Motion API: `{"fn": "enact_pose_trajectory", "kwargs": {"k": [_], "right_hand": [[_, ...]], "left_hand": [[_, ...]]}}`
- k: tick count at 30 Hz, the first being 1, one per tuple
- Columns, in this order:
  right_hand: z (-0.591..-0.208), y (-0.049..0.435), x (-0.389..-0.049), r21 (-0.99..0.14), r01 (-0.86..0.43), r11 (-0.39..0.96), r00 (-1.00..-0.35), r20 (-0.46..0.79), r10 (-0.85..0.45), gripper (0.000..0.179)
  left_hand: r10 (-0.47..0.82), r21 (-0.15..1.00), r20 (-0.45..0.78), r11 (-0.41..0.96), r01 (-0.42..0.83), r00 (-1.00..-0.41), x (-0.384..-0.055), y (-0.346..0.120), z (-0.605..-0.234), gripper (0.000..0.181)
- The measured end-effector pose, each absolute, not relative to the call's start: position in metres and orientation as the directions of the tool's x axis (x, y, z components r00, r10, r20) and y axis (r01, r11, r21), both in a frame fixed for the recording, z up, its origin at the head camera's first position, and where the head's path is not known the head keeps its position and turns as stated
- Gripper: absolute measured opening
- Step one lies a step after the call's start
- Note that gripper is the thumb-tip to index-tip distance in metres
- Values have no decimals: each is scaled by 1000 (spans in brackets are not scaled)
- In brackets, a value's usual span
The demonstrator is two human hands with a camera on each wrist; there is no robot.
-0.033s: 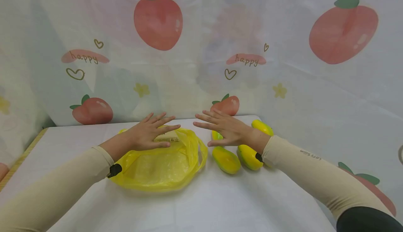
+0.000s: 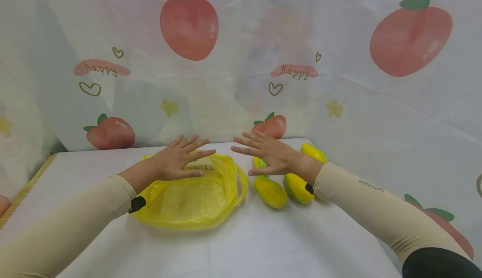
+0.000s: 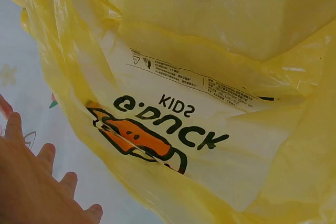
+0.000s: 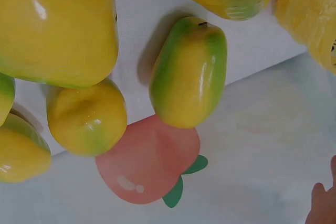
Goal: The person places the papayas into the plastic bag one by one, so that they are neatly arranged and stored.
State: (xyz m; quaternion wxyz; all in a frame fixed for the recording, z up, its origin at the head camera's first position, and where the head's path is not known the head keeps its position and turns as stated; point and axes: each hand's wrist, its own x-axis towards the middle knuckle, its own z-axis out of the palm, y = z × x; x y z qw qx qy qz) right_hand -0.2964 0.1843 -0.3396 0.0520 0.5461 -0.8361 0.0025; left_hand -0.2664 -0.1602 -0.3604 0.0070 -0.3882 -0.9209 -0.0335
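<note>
A yellow plastic bag (image 2: 184, 204) lies on the table with its mouth spread wide. Above its far side, my left hand (image 2: 178, 160) is held flat with the fingers spread, holding nothing. The left wrist view looks into the bag (image 3: 210, 3), where mirrored lettering and an orange drawing show. My right hand (image 2: 275, 154) hovers palm down, fingers straight and apart, over a group of yellow-green mangoes. One mango (image 2: 270, 192) sits nearest the bag, another mango (image 2: 298, 189) beside it; a mango (image 2: 314, 152) lies farther back. Part of the group is hidden behind the right hand and forearm.
A white cloth covers the table (image 2: 241, 244), with a wooden edge (image 2: 30, 181) at the left. Behind it hangs a pale backdrop (image 2: 233, 31) printed with peaches, hearts and the word "happy". Several mangoes (image 4: 189, 72) fill the upper part of the right wrist view.
</note>
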Motion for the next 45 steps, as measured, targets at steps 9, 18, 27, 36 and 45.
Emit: {"fn": "enact_pose_trajectory", "kwargs": {"k": [9,18,27,36,45], "right_hand": [[-342,186,-293,68,-911,407,-398,108,-911,77],[-339,198,-294,68,-881,468,-460,105,-882,75],[-329,217,-297,22,-828,560,-555,110,-824,69],[-321,243,-293,-18,-758,652,-650,105,-753,69],[-308,269,-292,-61,-643,763,-765,90,-638,69]], "left_hand": [[718,65,55,691,720,-694,-265,-160,-356,65],[710,85,112,690,719,-695,-262,-177,-352,64],[639,124,189,738,663,-746,-250,-196,-345,59],[548,93,214,813,575,-809,-239,-220,-345,46],[444,132,255,864,486,-859,-230,-240,-342,38]]}}
